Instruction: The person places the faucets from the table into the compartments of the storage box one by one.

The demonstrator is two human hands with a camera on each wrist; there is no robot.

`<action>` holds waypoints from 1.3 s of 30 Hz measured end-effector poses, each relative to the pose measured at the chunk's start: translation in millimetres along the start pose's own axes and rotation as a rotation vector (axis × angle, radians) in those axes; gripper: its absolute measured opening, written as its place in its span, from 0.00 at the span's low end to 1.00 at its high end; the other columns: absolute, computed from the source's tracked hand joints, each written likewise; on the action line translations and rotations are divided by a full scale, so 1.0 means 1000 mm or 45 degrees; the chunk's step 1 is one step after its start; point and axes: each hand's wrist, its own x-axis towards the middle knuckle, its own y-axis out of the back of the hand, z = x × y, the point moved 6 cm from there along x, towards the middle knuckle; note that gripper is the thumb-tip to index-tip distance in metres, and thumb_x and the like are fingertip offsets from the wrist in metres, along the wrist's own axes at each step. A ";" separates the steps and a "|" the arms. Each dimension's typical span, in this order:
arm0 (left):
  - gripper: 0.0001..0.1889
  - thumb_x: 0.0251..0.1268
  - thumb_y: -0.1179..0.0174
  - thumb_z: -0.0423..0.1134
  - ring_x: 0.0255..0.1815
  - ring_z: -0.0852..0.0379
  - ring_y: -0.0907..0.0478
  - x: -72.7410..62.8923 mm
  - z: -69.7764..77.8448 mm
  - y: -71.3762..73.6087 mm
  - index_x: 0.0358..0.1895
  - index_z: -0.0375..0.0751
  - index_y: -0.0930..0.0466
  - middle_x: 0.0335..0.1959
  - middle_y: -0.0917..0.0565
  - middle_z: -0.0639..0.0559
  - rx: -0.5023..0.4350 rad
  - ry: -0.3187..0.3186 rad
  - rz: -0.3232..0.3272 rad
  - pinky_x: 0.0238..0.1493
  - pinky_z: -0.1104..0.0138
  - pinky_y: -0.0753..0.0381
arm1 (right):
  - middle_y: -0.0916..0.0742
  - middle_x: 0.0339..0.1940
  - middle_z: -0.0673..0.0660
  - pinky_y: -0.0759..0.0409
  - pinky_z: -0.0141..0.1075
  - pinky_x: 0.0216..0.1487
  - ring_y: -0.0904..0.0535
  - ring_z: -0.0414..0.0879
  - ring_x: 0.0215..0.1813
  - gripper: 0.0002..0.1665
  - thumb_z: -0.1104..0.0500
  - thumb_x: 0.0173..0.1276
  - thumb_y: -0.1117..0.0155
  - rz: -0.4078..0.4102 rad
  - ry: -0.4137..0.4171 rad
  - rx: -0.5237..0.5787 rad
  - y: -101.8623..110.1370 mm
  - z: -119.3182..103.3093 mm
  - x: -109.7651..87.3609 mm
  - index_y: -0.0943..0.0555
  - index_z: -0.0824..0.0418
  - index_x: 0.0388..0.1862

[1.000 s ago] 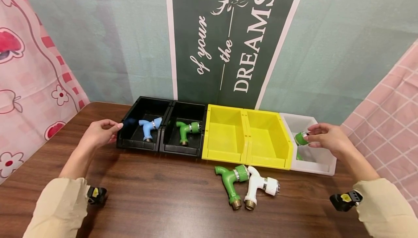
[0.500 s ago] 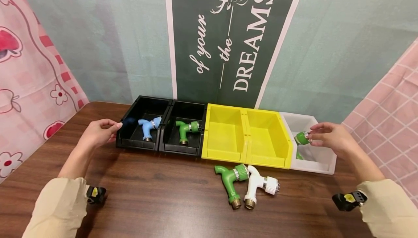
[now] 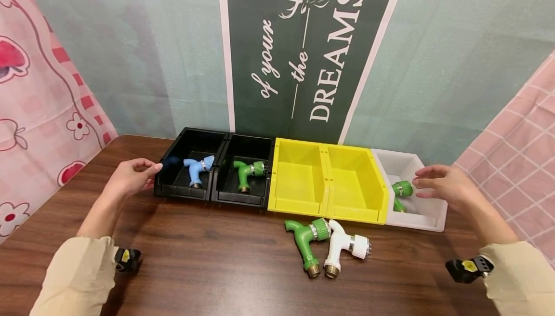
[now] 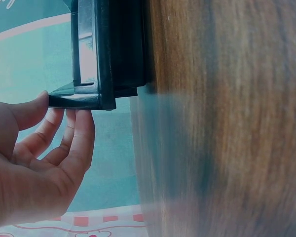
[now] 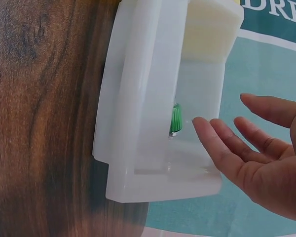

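In the head view my left hand holds the outer left rim of the leftmost black bin, thumb at the rim and fingers against the outer wall. That bin holds a blue tap; the neighbouring black bin holds a green tap. My right hand hovers at the white bin, fingers spread and apart from the green tap lying in it. In the right wrist view only the green knob of that tap shows over the wall.
Two yellow bins stand joined between the black and white ones. In front of them on the wooden table lie another green tap and a white tap, touching or nearly so. A cloth backdrop hangs behind.
My right hand has let go of the green tap, which has settled in the white bin, and has drawn slightly to the right. The left hand stays at the black bin.
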 end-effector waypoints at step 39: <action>0.24 0.69 0.51 0.47 0.28 0.60 0.26 0.000 0.001 -0.001 0.47 0.21 0.31 0.33 0.25 0.44 0.005 -0.019 0.012 0.33 0.67 0.19 | 0.19 0.36 0.54 0.19 0.45 0.38 0.21 0.41 0.36 0.26 0.64 0.66 0.44 -0.123 0.015 0.029 -0.006 -0.015 -0.015 0.38 0.80 0.55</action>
